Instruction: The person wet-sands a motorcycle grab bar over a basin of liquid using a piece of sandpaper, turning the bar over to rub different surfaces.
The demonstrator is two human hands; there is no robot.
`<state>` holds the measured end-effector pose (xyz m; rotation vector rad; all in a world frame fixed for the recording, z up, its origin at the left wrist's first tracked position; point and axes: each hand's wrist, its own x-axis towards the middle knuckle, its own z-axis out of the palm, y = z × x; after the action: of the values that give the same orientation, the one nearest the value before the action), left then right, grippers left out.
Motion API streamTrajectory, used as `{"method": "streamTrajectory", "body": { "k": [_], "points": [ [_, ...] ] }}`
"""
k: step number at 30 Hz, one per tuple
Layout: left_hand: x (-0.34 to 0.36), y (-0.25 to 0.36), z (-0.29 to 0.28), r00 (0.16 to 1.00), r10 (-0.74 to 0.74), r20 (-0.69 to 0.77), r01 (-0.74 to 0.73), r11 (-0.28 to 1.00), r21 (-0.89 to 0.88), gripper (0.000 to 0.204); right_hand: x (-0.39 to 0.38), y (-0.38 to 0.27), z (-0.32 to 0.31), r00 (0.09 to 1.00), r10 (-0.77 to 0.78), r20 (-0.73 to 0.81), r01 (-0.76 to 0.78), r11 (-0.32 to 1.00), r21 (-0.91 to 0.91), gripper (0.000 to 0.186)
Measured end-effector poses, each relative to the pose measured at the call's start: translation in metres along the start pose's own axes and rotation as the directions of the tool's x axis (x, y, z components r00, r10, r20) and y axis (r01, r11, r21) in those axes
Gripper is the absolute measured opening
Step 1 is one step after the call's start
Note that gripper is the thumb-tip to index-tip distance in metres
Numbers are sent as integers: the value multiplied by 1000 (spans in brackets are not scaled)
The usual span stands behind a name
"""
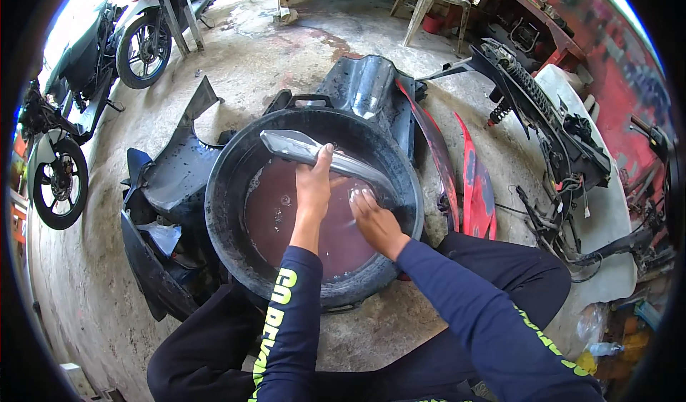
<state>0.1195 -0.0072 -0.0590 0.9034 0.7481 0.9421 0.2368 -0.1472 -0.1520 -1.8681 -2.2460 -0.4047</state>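
My left hand (313, 187) is closed around a long, dark grey plastic motorcycle body panel (350, 165), with the thumb over its top edge. The panel slants above a round black tub (223, 223), its pale pointed end up at the left and its other end low at the right. Murky reddish-brown water (282, 220) with some bubbles lies in the tub. Just below the panel's right part is my right hand (376, 220), fingers curled and pressed together. A whitish bit shows at those fingertips, but what they hold is too small to make out.
Black body panels (171, 180) lie left of the tub, with a dark panel (364, 87) behind it. Red panels (473, 180) lie at the right, near a stripped motorcycle frame (543, 130). Motorcycles (61, 116) stand at the far left, a plastic chair (432, 2) at the back.
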Motion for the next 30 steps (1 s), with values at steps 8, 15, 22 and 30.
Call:
{"method": "streamTrajectory", "body": {
  "k": [8,15,22,30],
  "points": [
    [-1,-1,2,999,39,-37,-39,999,-1,39,-8,2,4,995,19,97,-22,999,27,39],
    [5,-3,9,998,5,-57,-5,1000,5,39,7,12,16,999,10,-53,-11,1000,-15,39],
    [4,2,6,995,39,-90,-36,999,31,42,19,13,4,998,46,35,-48,997,65,34],
    [8,-3,-3,1000,1,-16,0,999,37,43,3,9,-15,997,-40,65,34,996,88,37]
  ]
}}
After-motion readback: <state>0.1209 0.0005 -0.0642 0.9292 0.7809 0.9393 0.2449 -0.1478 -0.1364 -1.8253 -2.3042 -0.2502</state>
